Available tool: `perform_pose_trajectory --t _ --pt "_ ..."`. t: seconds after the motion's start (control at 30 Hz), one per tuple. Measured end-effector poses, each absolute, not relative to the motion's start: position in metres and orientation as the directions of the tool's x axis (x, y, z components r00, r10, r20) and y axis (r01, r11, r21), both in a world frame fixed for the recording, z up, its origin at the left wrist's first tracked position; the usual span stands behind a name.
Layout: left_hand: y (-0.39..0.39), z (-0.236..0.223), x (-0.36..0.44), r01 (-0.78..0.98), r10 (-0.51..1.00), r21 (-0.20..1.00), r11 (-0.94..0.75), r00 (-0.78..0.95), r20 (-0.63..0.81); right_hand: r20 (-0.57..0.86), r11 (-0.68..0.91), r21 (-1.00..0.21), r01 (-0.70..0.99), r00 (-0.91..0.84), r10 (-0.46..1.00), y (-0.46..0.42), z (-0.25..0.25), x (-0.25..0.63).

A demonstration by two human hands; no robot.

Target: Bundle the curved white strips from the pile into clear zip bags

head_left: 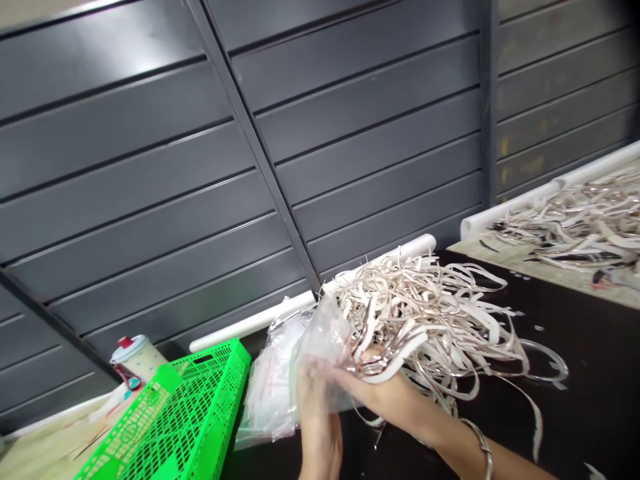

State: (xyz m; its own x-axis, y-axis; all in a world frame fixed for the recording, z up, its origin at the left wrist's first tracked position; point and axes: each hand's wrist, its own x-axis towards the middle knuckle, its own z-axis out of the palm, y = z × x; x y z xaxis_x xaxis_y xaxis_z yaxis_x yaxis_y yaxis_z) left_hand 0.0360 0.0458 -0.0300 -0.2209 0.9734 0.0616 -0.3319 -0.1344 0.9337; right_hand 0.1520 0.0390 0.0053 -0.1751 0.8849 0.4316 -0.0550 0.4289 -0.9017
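Observation:
My right hand [383, 383] is closed round a bunch of curved white and gold strips [395, 353], lifted off the edge of a big heap of the same strips [440, 307] on the dark table. My left hand [313, 393] is blurred and grips a clear plastic bag [325, 333], holding it against the bunch. The bag's mouth faces the strips. A metal bangle [480, 443] circles my right wrist.
A stack of clear zip bags [273, 390] lies left of my hands. A bright green perforated crate [175, 420] stands at the lower left, with a lidded cup [135, 357] behind it. Another heap of strips [575, 223] lies far right. A grey slatted wall [300, 133] rises behind the table.

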Motion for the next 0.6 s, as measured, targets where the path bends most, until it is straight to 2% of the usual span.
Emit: perform_pose_trajectory --t 0.1,0.13,0.23,0.3,0.33,0.4,0.53,0.6 --pt "0.045 -0.028 0.031 -0.385 0.978 0.916 -0.115 -0.207 0.036 0.481 0.483 -0.875 -0.015 -0.13 0.867 0.045 0.005 0.156" --pt "0.045 -0.026 0.028 -0.329 0.989 0.94 -0.089 -0.144 0.043 0.478 0.483 -0.875 0.003 -0.15 0.866 0.048 0.004 0.158" --pt "0.043 -0.019 0.016 0.055 0.983 0.998 0.005 0.184 -0.015 0.473 0.489 -0.872 0.037 -0.2 0.858 0.056 0.005 0.167" --pt "0.04 -0.014 0.007 0.321 0.92 0.946 0.033 0.359 -0.154 0.474 0.492 -0.87 0.039 -0.216 0.854 0.059 0.005 0.172" --pt "0.039 -0.011 0.003 0.39 0.892 0.92 0.041 0.4 -0.209 0.47 0.492 -0.869 0.039 -0.244 0.849 0.059 0.005 0.174" --pt "0.036 -0.004 -0.001 0.375 0.89 0.926 0.051 0.404 -0.212 0.449 0.481 -0.876 0.025 -0.321 0.834 0.057 0.005 0.174" --pt "0.03 0.009 0.001 0.112 0.977 0.99 -0.085 0.205 0.061 0.373 0.427 -0.904 0.01 -0.468 0.801 0.047 0.007 0.168" --pt "0.028 0.012 0.003 0.071 0.981 0.99 -0.118 0.165 0.105 0.331 0.399 -0.917 0.016 -0.529 0.782 0.042 0.006 0.163"
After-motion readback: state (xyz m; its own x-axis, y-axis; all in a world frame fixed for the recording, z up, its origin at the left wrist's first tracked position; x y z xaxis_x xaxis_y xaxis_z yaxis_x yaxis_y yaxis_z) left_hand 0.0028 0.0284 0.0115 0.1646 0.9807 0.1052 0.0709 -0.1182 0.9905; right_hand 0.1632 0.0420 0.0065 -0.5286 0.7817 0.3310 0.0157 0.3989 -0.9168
